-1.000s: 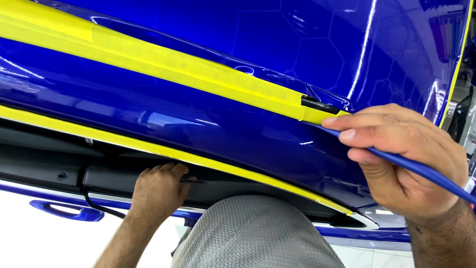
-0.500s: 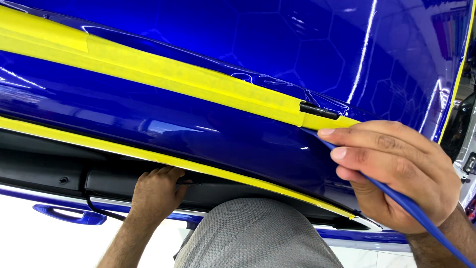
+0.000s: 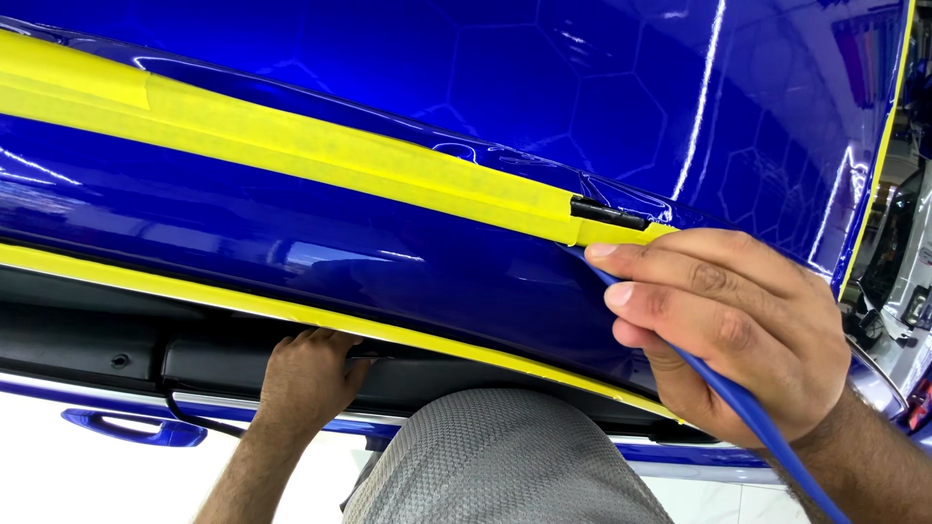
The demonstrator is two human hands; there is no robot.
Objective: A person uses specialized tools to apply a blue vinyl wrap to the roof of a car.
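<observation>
Glossy blue car panel (image 3: 320,272) overhead: your right hand (image 3: 738,335) has its fingers clamped on the blue strip (image 3: 748,412), seating its tip beside the yellow tape (image 3: 291,155); your left hand (image 3: 309,374) has its fingers curled on the black trim (image 3: 136,354).

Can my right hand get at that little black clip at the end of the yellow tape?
Probably yes. The right hand sits just below the black clip, fingertips beside the yellow tape, nothing between them, though it holds a blue strip.

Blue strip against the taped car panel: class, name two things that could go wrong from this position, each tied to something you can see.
1. The right hand presses the thin blue flexible strip right at the end of the wide yellow masking tape band; it could lift that tape.
2. The strip's tip lies on the glossy blue car panel beside the small black clip; a slip might mark the finish.
</observation>
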